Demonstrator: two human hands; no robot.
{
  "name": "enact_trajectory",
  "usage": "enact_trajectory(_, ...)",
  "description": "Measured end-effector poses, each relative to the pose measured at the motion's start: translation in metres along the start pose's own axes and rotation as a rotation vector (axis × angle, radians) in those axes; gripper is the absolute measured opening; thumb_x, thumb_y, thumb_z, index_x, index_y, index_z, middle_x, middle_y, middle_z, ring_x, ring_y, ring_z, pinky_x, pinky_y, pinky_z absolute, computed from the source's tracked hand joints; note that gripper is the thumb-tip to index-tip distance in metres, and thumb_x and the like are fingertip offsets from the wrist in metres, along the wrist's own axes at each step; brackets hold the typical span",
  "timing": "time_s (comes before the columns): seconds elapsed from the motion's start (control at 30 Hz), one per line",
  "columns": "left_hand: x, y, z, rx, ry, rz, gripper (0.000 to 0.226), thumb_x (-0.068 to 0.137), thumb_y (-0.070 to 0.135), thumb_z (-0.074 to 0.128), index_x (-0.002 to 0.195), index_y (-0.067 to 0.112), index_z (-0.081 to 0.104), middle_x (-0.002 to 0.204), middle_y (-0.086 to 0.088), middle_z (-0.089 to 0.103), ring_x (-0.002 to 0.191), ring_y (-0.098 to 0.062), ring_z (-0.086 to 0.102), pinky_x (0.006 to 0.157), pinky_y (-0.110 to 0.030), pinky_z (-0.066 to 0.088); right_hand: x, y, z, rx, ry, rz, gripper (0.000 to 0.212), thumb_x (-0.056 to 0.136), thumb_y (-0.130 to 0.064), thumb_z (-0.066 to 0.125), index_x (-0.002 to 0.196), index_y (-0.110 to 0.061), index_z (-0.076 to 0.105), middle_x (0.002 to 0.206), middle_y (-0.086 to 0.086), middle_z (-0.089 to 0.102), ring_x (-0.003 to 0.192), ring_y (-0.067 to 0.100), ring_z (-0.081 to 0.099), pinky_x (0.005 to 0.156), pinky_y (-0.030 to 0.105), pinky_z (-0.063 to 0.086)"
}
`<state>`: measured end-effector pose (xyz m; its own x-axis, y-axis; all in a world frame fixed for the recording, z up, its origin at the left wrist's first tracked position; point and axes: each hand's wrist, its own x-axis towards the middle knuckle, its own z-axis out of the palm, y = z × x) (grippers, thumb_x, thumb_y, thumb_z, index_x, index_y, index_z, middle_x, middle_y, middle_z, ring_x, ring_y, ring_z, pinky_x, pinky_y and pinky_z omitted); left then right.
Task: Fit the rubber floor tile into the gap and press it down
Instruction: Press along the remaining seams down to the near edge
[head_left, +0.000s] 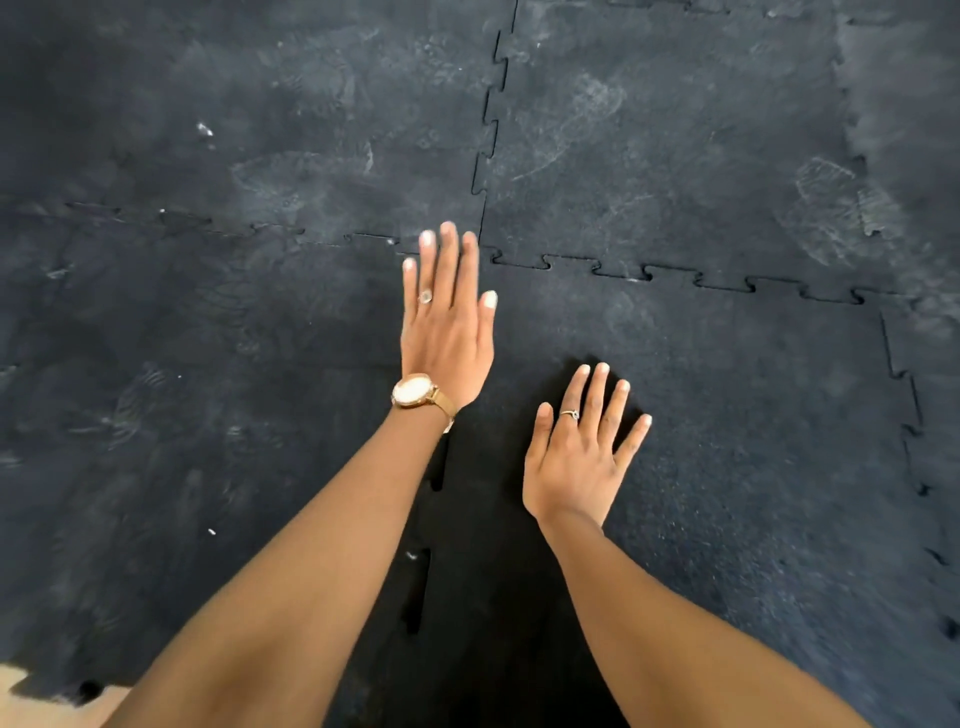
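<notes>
A dark rubber floor tile (727, 415) with jigsaw edges lies in the lower right of the floor, ringed by other tiles. My left hand (447, 322), with a watch on its wrist, is flat with fingers straight, at the tile's far left corner where several tiles meet. My right hand (582, 447) rests palm down, fingers spread, on the tile's left part. Neither hand holds anything. The tile's left seam (423, 571) shows open dark slots below my left forearm. Its far seam (675, 275) looks closed.
Dusty black interlocking tiles (260, 156) with shoe prints cover the floor around. The right seam (909, 415) runs down the right side. A patch of bare light floor (31, 696) shows at the bottom left corner beyond the tile edge.
</notes>
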<state>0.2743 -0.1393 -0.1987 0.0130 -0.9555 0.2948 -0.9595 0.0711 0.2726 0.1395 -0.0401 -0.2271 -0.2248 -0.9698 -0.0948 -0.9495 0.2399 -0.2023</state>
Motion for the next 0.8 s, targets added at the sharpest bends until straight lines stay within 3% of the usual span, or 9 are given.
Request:
enact_trajectory(0.07,0.003,0.004,0.005,0.112,-0.002,-0.012,0.058,0.103,0.034,0.023,0.154,0.008,0.016,0.162,-0.013,0.014,0.15,-0.033,0.007,0.122,-0.048,0.003,-0.001,0.002,0.0,0.014,0.02,0.011,0.059,0.102,-0.04,0.01,0.154,-0.013,0.011,0.163,0.004,0.009,0.15,0.027,0.002,0.12,0.056,0.0)
enact_trajectory(0.17,-0.006,-0.009,0.023,0.234,-0.255,-0.235,0.068,0.101,0.051,0.011,0.155,0.012,0.0,0.163,-0.014,0.0,0.15,-0.032,-0.005,0.119,-0.057,-0.002,-0.003,-0.001,0.001,0.008,0.045,-0.001,0.057,0.103,-0.038,0.013,0.154,-0.013,0.014,0.163,0.004,0.012,0.15,0.028,0.005,0.12,0.055,0.0)
enact_trajectory(0.3,-0.004,-0.008,0.024,0.223,-0.295,-0.227,0.072,0.098,0.056,0.006,0.155,0.013,-0.001,0.163,-0.014,-0.002,0.15,-0.033,-0.006,0.117,-0.062,0.0,-0.004,0.01,-0.003,0.016,-0.017,-0.033,0.06,0.102,-0.043,0.01,0.155,-0.015,0.005,0.164,0.002,0.004,0.15,0.024,-0.003,0.121,0.052,-0.002)
enact_trajectory(0.4,-0.003,-0.01,0.025,0.196,-0.277,-0.118,0.071,0.098,0.055,0.005,0.155,0.013,0.0,0.163,-0.013,-0.001,0.15,-0.033,-0.005,0.117,-0.059,-0.003,-0.023,0.034,-0.005,-0.043,-0.022,-0.095,0.063,0.101,-0.05,0.006,0.155,-0.017,0.004,0.163,0.0,0.004,0.15,0.021,-0.005,0.121,0.049,0.0)
enact_trajectory(0.57,0.0,-0.001,0.017,0.094,-0.374,0.47,0.067,0.101,0.046,0.014,0.155,0.008,0.0,0.163,-0.014,-0.002,0.15,-0.027,-0.006,0.122,-0.046,0.0,-0.034,0.04,-0.008,-0.039,-0.016,-0.081,0.062,0.102,-0.048,0.014,0.155,-0.017,0.009,0.163,0.001,0.009,0.15,0.026,0.0,0.12,0.053,-0.001)
enact_trajectory(0.8,-0.03,0.004,0.025,0.027,-0.395,0.34,0.068,0.101,0.046,0.015,0.154,0.006,-0.002,0.163,-0.014,-0.001,0.151,-0.024,-0.005,0.123,-0.038,-0.001,-0.034,0.042,-0.005,-0.032,0.025,-0.082,0.06,0.102,-0.046,0.015,0.155,-0.016,0.017,0.162,0.002,0.015,0.15,0.028,0.005,0.121,0.053,0.003)
